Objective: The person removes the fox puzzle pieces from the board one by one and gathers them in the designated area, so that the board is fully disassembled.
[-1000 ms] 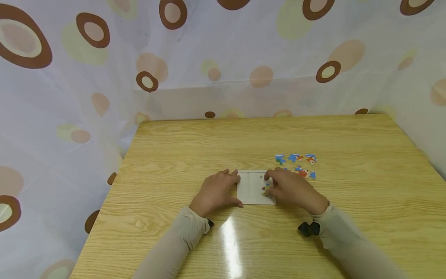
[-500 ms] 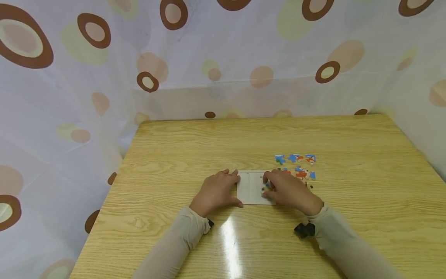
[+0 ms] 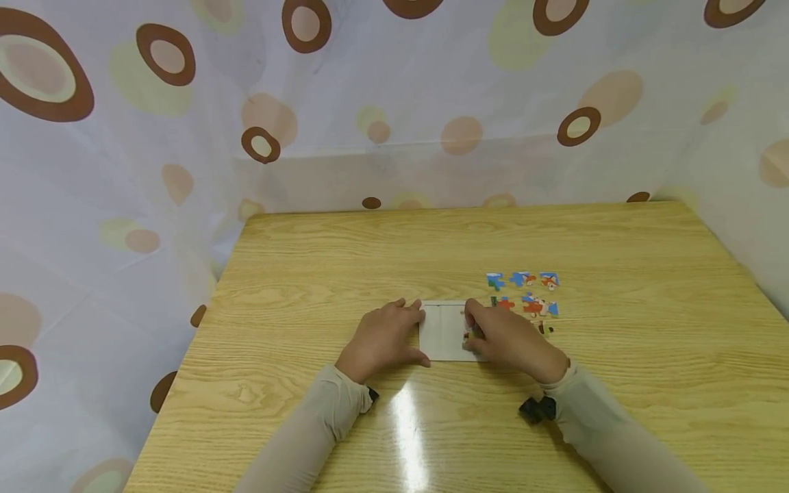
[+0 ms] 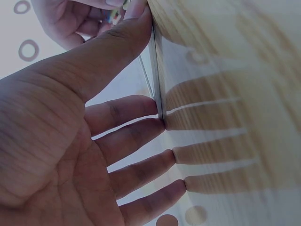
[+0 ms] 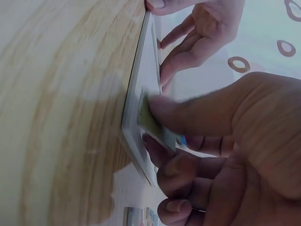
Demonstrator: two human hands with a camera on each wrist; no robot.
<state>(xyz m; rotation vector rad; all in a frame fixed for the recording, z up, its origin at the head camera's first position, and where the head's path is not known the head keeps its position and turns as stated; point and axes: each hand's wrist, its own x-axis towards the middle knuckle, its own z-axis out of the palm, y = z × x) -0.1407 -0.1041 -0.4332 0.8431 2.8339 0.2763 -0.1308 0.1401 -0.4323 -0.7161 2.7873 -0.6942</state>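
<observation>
A white puzzle board [image 3: 440, 335] lies flat on the wooden table. Along its left side rests my left hand [image 3: 383, 340]; in the left wrist view its fairly straight fingers [image 4: 136, 136] and its thumb touch the board's edge. My right hand [image 3: 516, 339] is over the board's right part. Between thumb and fingers it pinches a jigsaw piece [image 5: 151, 120], green on the face seen in the right wrist view. The piece is tilted against the board's surface, close to its near right area, and the fingers partly hide it.
Several loose jigsaw pieces lie in rows behind and right of the board, among them a blue one [image 3: 495, 280], a fox-patterned one [image 3: 550, 280] and joined-looking red ones [image 3: 536, 305]. A patterned curtain [image 3: 382, 164] rises at the table's far edge.
My right hand has shifted slightly left and inward with the jigsaw piece, its fingers curling closer, and more loose pieces show behind it. The left hand and board have stayed put.
</observation>
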